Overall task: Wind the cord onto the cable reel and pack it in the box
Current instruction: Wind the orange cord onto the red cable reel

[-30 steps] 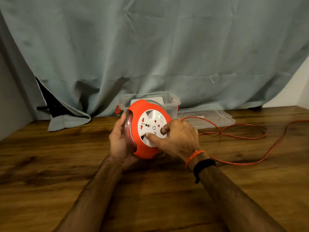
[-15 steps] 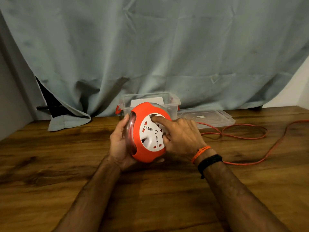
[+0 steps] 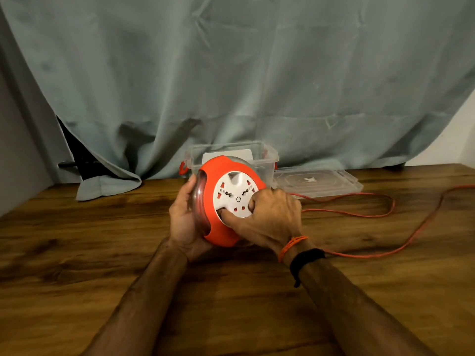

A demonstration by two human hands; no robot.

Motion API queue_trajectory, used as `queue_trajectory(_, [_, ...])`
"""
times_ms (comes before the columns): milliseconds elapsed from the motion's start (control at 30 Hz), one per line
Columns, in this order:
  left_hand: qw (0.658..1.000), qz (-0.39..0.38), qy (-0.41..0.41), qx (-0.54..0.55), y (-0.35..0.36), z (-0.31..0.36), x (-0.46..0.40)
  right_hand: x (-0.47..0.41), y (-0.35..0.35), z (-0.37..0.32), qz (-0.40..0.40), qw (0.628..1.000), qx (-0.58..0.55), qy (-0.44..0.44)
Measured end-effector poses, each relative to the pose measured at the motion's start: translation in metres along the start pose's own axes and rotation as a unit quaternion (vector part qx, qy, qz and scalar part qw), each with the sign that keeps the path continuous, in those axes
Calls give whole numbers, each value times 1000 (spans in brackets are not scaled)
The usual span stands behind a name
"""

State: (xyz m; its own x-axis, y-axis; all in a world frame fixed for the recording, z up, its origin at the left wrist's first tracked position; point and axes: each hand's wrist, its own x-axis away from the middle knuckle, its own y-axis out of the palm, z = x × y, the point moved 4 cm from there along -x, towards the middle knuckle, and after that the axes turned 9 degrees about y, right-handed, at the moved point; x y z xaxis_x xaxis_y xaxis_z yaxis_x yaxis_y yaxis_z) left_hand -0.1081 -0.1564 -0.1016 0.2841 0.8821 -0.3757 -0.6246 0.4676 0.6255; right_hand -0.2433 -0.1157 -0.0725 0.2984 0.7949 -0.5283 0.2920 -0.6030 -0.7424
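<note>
Nearest the camera, at six o'clock, two bare forearms reach forward over the wooden table (image 3: 77, 265), its dark grain running side to side. On the right wrist sit an orange thread (image 3: 291, 245) and, just behind it, a black band (image 3: 305, 259).

At the centre, both hands meet on the cable reel (image 3: 226, 201), an orange housing with a white socket face turned toward the camera and a clear side wall at its nine o'clock edge. The left hand (image 3: 183, 222) cups that clear side, palm against it, fingers wrapped round the back and thumb up along the rim. The right hand (image 3: 270, 217) lies over the four o'clock part of the white face, fingers curled, with the thumb pressed into a recess at the disc's seven o'clock and a fingertip hooked into the face further up.

From behind the right hand, the orange cord (image 3: 385, 214) runs out toward three o'clock, loops across the table and trails off the right edge; another stretch curves back toward the right wrist.

Beyond the reel, at twelve o'clock, stands the clear plastic box (image 3: 267, 155), open, with red clasps at its ends and something white inside. Its clear lid (image 3: 321, 179) lies flat just beside it at two o'clock.

Farthest back, a grey-green curtain (image 3: 231, 73) hangs across the whole width, its hem resting on the table at ten o'clock.
</note>
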Motion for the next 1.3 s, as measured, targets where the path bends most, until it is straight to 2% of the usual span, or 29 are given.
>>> queue_trajectory(200, [1000, -22, -19, 10, -1, 0, 0, -2, -7, 1, 1, 999, -4, -38])
queue_trajectory(367, [988, -60, -118, 84, 0, -4, 8, -9, -24, 5, 15, 996, -49, -74])
queue_trajectory(467, [970, -153, -161, 99, 3, -12, 5, -9, -30, 3, 21, 991, -40, -124])
queue_trajectory(500, [963, -180, -163, 117, 3, -13, 6, -8, -31, 3, 13, 990, -32, -138])
queue_trajectory(567, [960, -171, -164, 151, 2, -10, 8, -9, -29, 3, -4, 988, -13, -153])
queue_trajectory(667, [957, -181, -195, 119, 1, -13, 4, -9, -25, 3, -10, 984, 18, -179])
queue_trajectory(767, [954, -228, -166, 101, -3, -13, 4, -8, -23, 3, 5, 979, 32, -199])
queue_trajectory(900, [967, -169, -165, 92, -3, -14, 2, -9, -23, 4, 18, 979, 35, -200])
queue_trajectory(1067, [988, -106, -98, 48, -3, -8, 1, -6, -21, 6, 34, 984, 32, -170])
queue_trajectory(1167, [998, -47, -22, 26, -5, -3, -1, -5, -17, 8, 24, 989, 27, -141])
queue_trajectory(1300, [1000, -22, -5, 4, -2, -1, 1, -4, -12, 6, 41, 995, 18, -94])
